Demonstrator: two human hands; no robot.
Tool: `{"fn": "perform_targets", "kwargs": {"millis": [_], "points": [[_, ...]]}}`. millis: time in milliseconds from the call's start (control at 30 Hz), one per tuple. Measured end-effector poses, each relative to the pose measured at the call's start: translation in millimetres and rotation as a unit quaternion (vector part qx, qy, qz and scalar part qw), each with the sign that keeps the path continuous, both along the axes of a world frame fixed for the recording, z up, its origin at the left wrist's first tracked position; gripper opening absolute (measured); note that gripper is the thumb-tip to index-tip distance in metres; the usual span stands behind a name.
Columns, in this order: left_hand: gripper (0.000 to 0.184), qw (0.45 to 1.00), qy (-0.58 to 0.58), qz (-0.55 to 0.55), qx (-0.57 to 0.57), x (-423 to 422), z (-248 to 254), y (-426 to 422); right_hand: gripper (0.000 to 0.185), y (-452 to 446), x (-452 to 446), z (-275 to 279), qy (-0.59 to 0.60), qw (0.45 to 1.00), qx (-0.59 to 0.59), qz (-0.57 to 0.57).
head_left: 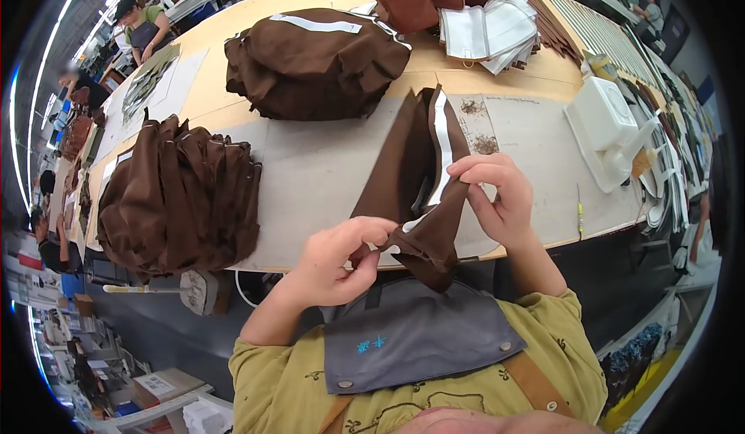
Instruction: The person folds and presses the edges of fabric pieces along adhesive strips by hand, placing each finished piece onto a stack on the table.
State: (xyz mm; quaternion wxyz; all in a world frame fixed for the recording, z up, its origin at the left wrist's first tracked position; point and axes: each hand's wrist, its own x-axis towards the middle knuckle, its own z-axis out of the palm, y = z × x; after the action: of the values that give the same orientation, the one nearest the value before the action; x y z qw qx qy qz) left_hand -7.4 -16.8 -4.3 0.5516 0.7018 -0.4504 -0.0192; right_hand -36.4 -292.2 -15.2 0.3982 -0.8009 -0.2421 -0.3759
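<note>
The left hand (339,257) pinches the near part of a brown cloth (406,174). The right hand (500,197) pinches its right edge, near a white strip (442,151). The cloth is at the near edge of the bench (310,155). One brown pile (178,201) sits left, and a brown bundle (318,65) sits farther back.

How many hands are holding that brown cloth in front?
2: the left hand pinches the near left edge of the brown cloth, and the right hand pinches its right side near the white strip. None looks hidden.
</note>
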Motion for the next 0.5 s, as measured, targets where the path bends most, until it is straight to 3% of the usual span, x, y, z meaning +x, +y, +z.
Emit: {"fn": "perform_targets", "kwargs": {"millis": [67,100,200,267,333,400,467,500], "points": [[0.026,0.976,0.197,-0.079,0.045,-4.3,3.9,7.9,0.032,-2.2,-0.8,-1.1,0.015,0.999,-0.033,0.008],[0.026,0.976,0.2,-0.078,0.043,-5.6,5.7,6.9,0.032,-2.3,-0.8,-0.9,0.018,0.999,-0.034,0.01],[0.022,0.99,0.12,-0.073,0.019,-1.9,9.1,2.3,0.024,-2.6,-1.8,6.6,0.004,0.997,-0.08,-0.004],[0.019,0.998,-0.026,-0.017,0.061,-0.7,8.5,2.6,0.02,-3.5,-5.4,26.5,0.035,0.988,-0.144,0.048],[0.016,0.998,0.001,-0.007,0.057,-5.9,11.6,-1.9,0.017,1.8,0.1,34.7,0.045,0.987,-0.128,0.085],[0.018,0.999,0.019,-0.008,0.048,-9.5,14.6,-5.9,0.012,16.5,10.6,42.1,0.075,0.968,-0.069,0.231],[0.02,0.998,0.007,-0.005,0.066,-12.5,22.1,-4.7,0.022,22.3,18.5,40.1,0.099,0.954,-0.068,0.276],[0.021,0.996,-0.005,0.002,0.085,-13.3,24.3,-3.8,0.029,22.2,20.5,43.5,0.202,0.917,-0.126,0.319]]}}
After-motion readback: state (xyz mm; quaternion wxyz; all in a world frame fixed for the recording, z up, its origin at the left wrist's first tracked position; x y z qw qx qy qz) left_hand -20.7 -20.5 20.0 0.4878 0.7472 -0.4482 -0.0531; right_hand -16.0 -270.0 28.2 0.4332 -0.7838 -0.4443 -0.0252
